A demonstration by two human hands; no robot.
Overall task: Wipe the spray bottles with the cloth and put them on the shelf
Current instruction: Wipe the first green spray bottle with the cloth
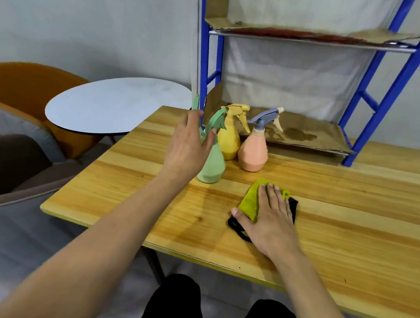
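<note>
I see three spray bottles standing close together on the wooden table [349, 218], in front of the blue shelf [398, 80]: the green bottle [213, 164] nearest, then the yellow bottle [230, 138] and the pink bottle [252, 154]. The left hand [188, 147] is released, fingers straight, just beside the green bottle; I cannot tell if it touches. The right hand [272, 217] lies flat, pressing the yellow-green cloth [250, 201] on the table

Bare bench [349, 218] right of the cloth [250, 201] and in front of the shelf [305, 138]. Three bottles block the shelf's left end: green bottle [213, 164] in front, yellow bottle [229, 140] behind it, pink bottle [253, 152] just right. Blue upright [393, 84] bounds the right side.
</note>
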